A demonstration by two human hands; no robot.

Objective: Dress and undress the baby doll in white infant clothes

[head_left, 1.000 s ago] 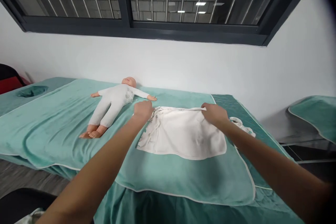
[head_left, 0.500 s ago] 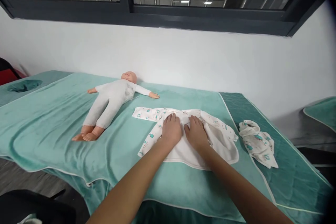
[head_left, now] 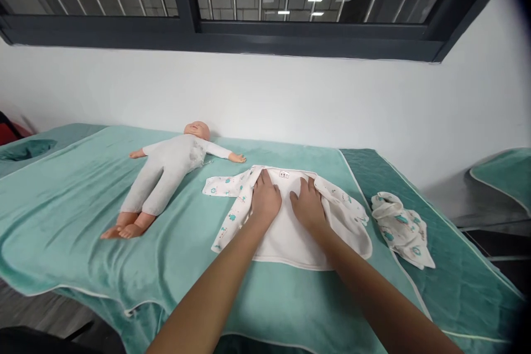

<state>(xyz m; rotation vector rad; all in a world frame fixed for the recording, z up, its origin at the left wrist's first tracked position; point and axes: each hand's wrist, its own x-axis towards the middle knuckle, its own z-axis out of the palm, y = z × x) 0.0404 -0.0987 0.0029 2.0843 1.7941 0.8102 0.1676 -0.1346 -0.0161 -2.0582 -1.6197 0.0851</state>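
In the head view a small white fabric baby shirt with teal and dark prints (head_left: pixel 286 238) lies spread open on a pale teal plush towel (head_left: pixel 103 177), and a good chunk of it is covered by hands and forearms. The sleeve on the left sticks out flat, but the right side is rumpled enough that I can't make out where that sleeve goes. There's a tag (head_left: pixel 284 175) at the neckline, too tiny to read. Both forearms get cut off by the bottom edge, the dark-framed window (head_left: pixel 249 38) is chopped at the top, and whatever that black and red thing (head_left: pixel 6 128) at the far left is, only a corner shows. As for pose, the arms reach forward and angle in, palms down. The left hand (head_left: pixel 266 197) rests on the shirt, fingers stretched toward the collar; the right hand (head_left: pixel 309 203) sits just beside it, thumb out toward the left. Neither grip is closed on anything, they both look open and flat-ish. A bald doll in a white bodysuit (head_left: pixel 178 152) lies face up to the left, and a crumpled white printed cloth (head_left: pixel 402 227) is off to the right.
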